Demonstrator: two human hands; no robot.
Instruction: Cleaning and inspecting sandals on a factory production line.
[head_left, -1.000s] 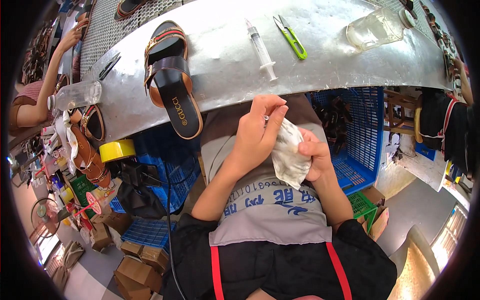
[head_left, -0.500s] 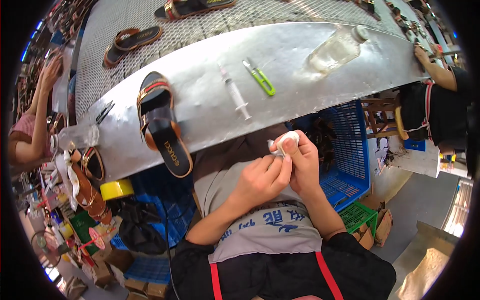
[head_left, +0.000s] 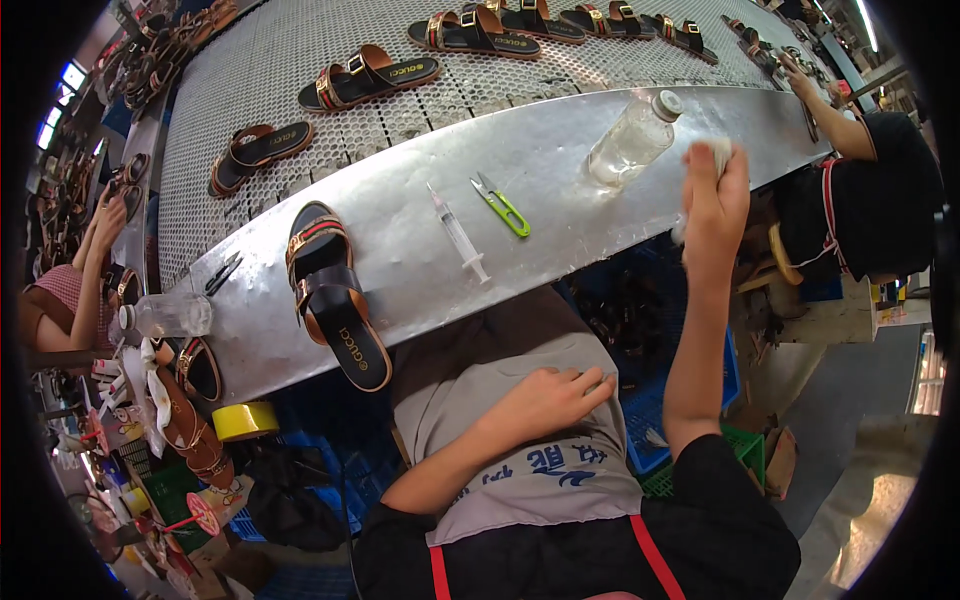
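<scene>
My right hand (head_left: 715,205) is raised at the right, over the bench's near edge, its fingers closed round a crumpled white cloth (head_left: 722,150). A bit of white also shows below the fingers. Low over the grey apron (head_left: 470,375), my left hand (head_left: 548,402) has loosely bent fingers, slightly apart, with nothing seen in them. On the metal bench (head_left: 400,230) lie a black sandal (head_left: 350,335) with a striped strap, a syringe (head_left: 460,237) and green-handled thread snips (head_left: 502,207). A clear bottle (head_left: 632,140) with a pale cap stands nearest my right hand.
Several sandals (head_left: 370,78) rest on the mesh conveyor (head_left: 380,125) behind the bench. At the left are another bottle (head_left: 175,315), dark snips (head_left: 224,272) and yellow tape (head_left: 246,421). Blue crates (head_left: 655,400) sit below. Co-workers (head_left: 865,200) work at both sides.
My hands have parted. The right one has risen to the right with the white cloth, while the left stays low over the apron. The view has shifted, showing more sandals on the conveyor.
</scene>
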